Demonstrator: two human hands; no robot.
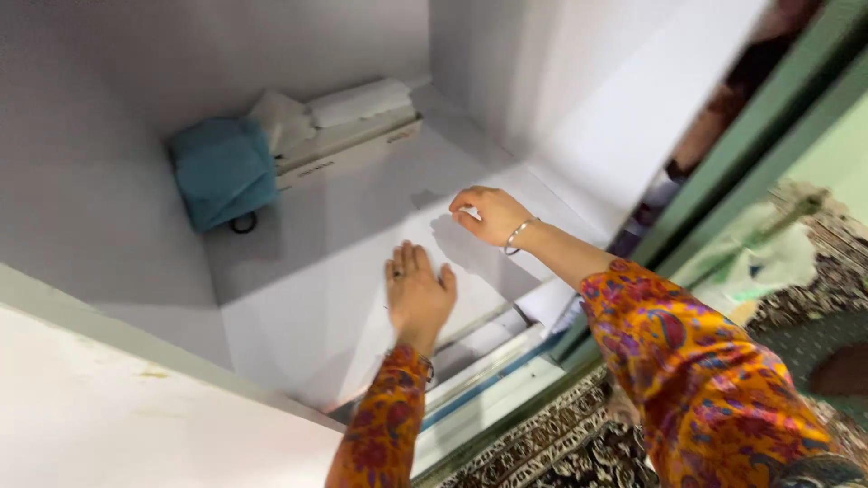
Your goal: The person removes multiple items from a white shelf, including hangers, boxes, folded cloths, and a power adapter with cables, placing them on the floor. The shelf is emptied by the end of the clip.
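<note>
A person's left hand (419,294) lay flat, fingers spread, on a white paper liner (362,262) on a cupboard shelf (271,361), while the right hand (488,215), fingers curled, pinched its far edge; smoothing appeared under way, with flattening toward the corner likely needed next.

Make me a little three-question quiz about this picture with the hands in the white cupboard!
1. True or false: the left hand lies flat, palm down, on the white sheet lining the shelf.
2. What colour is the soft cloth bundle in the back corner?
3. What is on the right hand's wrist: A) a watch, B) a thin metal bangle, C) nothing?

Key: 1 true; 2 blue; 3 B.
</note>
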